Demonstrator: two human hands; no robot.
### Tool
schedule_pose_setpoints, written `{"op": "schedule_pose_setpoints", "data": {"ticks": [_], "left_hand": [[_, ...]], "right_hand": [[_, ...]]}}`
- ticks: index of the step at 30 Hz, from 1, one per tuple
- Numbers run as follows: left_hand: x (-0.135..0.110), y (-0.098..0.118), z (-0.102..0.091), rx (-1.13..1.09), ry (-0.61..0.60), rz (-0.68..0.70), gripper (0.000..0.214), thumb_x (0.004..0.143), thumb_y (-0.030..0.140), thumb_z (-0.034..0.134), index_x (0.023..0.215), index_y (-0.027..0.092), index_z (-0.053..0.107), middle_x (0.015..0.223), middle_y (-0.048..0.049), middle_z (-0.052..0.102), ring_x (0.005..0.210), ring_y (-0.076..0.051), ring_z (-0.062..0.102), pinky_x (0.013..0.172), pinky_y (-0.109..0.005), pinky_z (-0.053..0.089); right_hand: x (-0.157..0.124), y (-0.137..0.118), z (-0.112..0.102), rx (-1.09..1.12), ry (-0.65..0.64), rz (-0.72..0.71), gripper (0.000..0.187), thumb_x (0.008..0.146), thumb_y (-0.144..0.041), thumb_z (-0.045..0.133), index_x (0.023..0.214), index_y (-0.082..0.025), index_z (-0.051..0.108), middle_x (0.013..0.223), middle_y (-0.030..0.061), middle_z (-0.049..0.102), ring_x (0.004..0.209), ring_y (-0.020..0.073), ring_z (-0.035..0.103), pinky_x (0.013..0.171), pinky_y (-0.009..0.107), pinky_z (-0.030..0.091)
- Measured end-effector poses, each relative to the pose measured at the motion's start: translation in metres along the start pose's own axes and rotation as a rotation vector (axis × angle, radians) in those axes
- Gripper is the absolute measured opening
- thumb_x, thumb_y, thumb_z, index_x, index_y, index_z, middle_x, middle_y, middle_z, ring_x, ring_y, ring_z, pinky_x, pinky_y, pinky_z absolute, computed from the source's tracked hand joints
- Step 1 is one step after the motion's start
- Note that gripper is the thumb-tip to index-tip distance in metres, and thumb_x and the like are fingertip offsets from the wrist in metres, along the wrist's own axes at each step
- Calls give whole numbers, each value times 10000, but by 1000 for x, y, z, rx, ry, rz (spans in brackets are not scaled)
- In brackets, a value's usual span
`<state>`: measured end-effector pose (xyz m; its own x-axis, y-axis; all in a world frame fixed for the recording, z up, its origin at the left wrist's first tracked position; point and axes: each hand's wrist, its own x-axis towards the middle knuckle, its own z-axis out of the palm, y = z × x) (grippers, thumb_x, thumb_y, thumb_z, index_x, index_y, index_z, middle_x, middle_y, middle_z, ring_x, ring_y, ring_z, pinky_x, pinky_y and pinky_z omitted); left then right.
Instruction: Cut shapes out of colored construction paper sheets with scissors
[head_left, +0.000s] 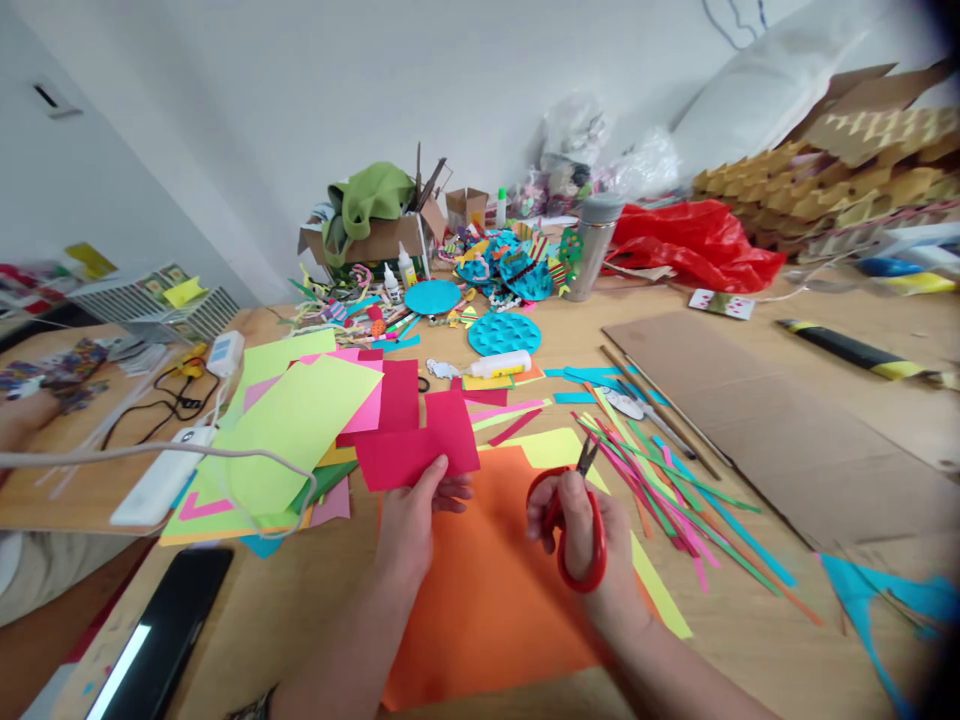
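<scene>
Between thumb and fingers, my left hand point(420, 505) pinches a piece of red paper point(405, 457) with a notch cut out of its upper left. My right hand point(592, 535) has its fingers in the red handles of a pair of scissors point(587, 455), whose short blades point up and away from me. The scissors and the red paper are apart. Beneath both hands lies a large orange sheet point(480, 590), with a yellow sheet point(559, 447) partly under it. Several thin coloured paper strips point(690, 500) are spread right of my right hand.
Stacked coloured sheets point(300, 430) lie at left, near a power strip point(161, 480), cable and phone point(169, 630). Beyond are a glue bottle point(501, 364), blue discs point(504, 334) and a steel flask point(594, 245). Cardboard point(795, 420) and a cutter point(855, 350) lie right. Another person's hand point(30, 415) is far left.
</scene>
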<state>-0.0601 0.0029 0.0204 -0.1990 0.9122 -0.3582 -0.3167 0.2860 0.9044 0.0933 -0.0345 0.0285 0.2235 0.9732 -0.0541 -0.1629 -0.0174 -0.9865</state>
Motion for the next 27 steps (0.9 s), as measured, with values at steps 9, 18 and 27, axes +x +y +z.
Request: {"op": "schedule_pose_setpoints", "data": {"ticks": [9, 18, 27], "left_hand": [[19, 13, -9, -374, 138, -249, 216, 846, 150, 510, 642, 111, 569, 537, -65, 644, 403, -110, 563, 368, -185, 394], [26, 19, -19, -586, 180, -167, 267, 895, 194, 421, 692, 111, 573, 518, -47, 591, 404, -100, 507, 367, -182, 366], [30, 25, -27, -738, 158, -153, 440, 935, 332, 310, 754, 75, 617, 565, -88, 593, 432, -109, 513, 373, -188, 392]], "right_hand": [[-1, -2, 0, -25, -2, -2, 512, 855, -613, 444, 627, -164, 538, 534, 8, 528, 437, 100, 502, 413, 213, 361], [1, -5, -1, -86, -5, 6, 542, 853, -634, 418, 604, -167, 536, 515, 15, 529, 427, 101, 486, 416, 223, 362], [2, 4, -2, -23, -4, -1, 510, 858, -605, 446, 637, -158, 554, 551, 11, 539, 438, 103, 514, 403, 212, 356]]}}
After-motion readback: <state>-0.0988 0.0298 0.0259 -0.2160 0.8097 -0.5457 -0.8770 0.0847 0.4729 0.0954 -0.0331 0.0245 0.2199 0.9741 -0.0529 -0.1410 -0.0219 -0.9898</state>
